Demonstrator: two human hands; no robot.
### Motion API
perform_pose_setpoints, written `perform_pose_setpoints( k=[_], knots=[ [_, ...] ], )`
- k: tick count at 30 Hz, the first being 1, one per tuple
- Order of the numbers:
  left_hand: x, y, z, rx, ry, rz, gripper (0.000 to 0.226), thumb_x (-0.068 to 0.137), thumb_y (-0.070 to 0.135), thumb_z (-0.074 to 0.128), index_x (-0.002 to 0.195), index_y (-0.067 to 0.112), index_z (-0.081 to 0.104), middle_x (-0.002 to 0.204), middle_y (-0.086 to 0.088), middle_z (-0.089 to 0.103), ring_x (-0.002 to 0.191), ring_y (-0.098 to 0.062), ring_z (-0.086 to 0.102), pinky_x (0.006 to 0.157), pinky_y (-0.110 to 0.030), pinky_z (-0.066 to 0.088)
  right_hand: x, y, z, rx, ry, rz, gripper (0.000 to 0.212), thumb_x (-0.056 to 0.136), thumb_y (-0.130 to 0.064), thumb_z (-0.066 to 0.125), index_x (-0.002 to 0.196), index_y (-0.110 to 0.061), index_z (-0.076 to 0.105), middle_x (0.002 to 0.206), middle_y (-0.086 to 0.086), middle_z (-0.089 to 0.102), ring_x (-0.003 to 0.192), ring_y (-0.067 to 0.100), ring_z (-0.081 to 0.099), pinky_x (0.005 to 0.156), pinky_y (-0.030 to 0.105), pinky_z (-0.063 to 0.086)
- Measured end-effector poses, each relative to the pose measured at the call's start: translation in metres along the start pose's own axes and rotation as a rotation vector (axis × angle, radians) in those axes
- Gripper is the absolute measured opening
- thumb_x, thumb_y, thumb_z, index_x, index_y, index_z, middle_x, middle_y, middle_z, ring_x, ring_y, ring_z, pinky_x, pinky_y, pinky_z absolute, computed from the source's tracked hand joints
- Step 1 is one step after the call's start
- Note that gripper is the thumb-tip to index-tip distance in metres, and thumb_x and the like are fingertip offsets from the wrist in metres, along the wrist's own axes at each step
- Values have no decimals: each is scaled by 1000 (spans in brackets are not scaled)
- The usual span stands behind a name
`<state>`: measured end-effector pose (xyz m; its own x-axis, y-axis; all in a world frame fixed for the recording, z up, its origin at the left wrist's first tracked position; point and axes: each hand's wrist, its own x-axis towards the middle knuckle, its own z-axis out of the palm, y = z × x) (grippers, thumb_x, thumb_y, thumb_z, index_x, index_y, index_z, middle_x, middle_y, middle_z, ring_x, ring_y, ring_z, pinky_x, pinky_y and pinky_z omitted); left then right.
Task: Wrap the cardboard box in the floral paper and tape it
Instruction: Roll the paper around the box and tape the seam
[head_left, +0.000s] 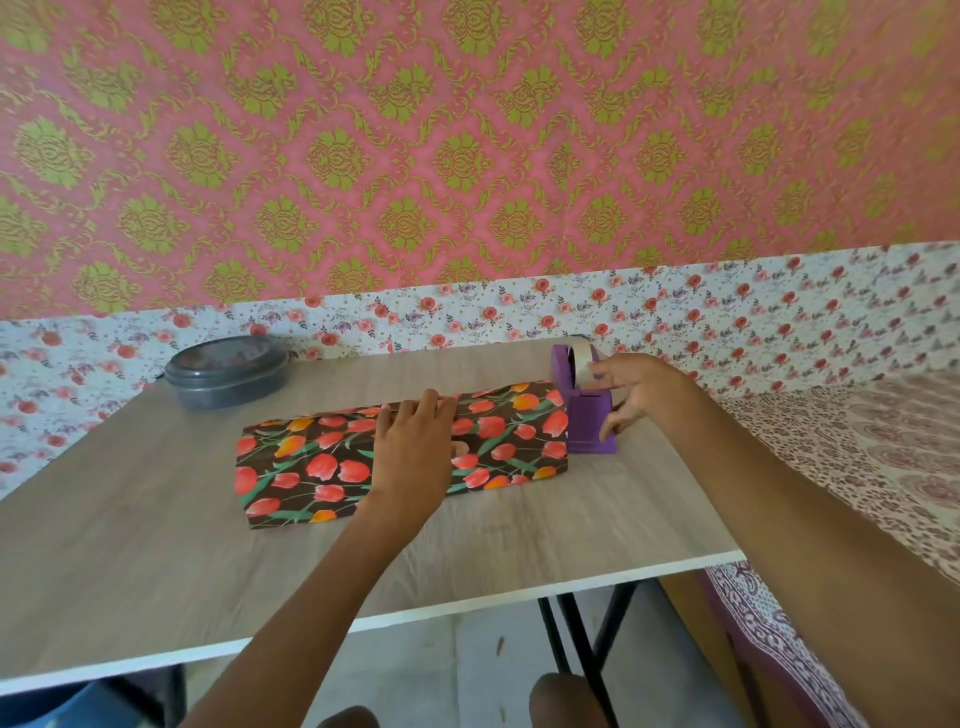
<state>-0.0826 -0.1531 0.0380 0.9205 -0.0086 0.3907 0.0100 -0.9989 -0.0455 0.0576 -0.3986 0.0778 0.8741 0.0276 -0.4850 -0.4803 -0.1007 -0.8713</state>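
Floral paper (322, 467) lies under flat left hand (413, 447); spread right hand (639, 389) touches tape roll (582, 364).

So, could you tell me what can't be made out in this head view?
Head view only.
Cardboard box: covered by the floral paper.
Paper seam: under the left hand resting on top.
Tape end: behind the right hand at the purple dispenser; pinch or mere touch, unclear.
Grey container: dark lid hides its contents.
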Motion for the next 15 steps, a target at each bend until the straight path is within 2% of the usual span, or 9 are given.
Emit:
perform_pose_setpoints(
  k=[2, 4, 7, 8, 10, 11, 12, 13, 15],
  knots=[
    [0, 0, -1, -3, 0, 1, 55, 99, 35, 53, 148, 21, 33, 146, -1, 39, 134, -24, 42, 116, -45, 30, 4, 3, 3, 57, -8, -25, 53, 93, -20, 67, 141, -10, 46, 148, 2, 46, 139, 61, 4, 100, 74, 34],
    [0, 0, 0, -2, 2, 1, 55, 99, 36, 53, 148, 21, 33, 147, -1, 39, 135, -25, 41, 116, -45, 30, 6, 8, 6, 124, -9, -49, 57, 90, -20, 71, 142, -12, 47, 151, 5, 43, 140, 59, 4, 95, 76, 35],
    [-1, -1, 1, -10, -1, -6, 56, 98, 34, 55, 148, 21, 32, 148, -1, 37, 136, -25, 39, 117, -46, 29, 3, 14, 6, 185, -3, -86, 54, 90, -16, 71, 140, -12, 50, 147, 10, 43, 138, 48, 25, 90, 76, 39],
    [-1, -1, 2, -12, 3, -7, 56, 98, 32, 56, 148, 21, 32, 148, -1, 37, 137, -25, 39, 117, -46, 28, 3, 15, 5, 201, -10, -109, 49, 91, -17, 71, 136, -11, 53, 144, 9, 47, 135, 45, 32, 85, 75, 43],
    [-1, -1, 4, -12, 9, -8, 58, 97, 28, 58, 148, 22, 31, 148, -1, 36, 137, -24, 38, 117, -47, 28, 2, 17, 4, 234, -29, -156, 39, 89, -21, 73, 124, -11, 58, 141, 6, 49, 129, 43, 41, 59, 71, 51],
    [-1, -1, 4, -11, 10, -8, 58, 97, 27, 58, 148, 22, 31, 149, 0, 35, 138, -24, 37, 117, -47, 28, 2, 17, 3, 238, -35, -178, 41, 88, -24, 74, 124, -12, 59, 141, 5, 48, 127, 42, 44, 48, 68, 51],
    [-1, 0, 4, -12, 12, -9, 58, 97, 26, 58, 148, 22, 30, 149, 0, 35, 138, -24, 37, 117, -47, 28, 2, 17, 3, 236, -36, -198, 45, 87, -25, 74, 127, -13, 58, 141, 5, 48, 125, 41, 45, 44, 65, 50],
    [-1, 0, 4, -13, 15, -10, 58, 98, 26, 58, 148, 22, 30, 149, 0, 35, 138, -24, 37, 117, -47, 27, 0, 17, 4, 235, -37, -214, 47, 89, -26, 72, 131, -13, 56, 141, 4, 50, 124, 39, 47, 45, 65, 51],
    [-1, -1, 5, -16, 18, -10, 59, 97, 26, 58, 148, 22, 30, 149, 0, 35, 138, -24, 37, 117, -47, 27, -5, 16, 6, 241, -31, -230, 44, 94, -29, 66, 134, -13, 54, 140, 4, 53, 127, 36, 45, 61, 69, 51]
  ],
)
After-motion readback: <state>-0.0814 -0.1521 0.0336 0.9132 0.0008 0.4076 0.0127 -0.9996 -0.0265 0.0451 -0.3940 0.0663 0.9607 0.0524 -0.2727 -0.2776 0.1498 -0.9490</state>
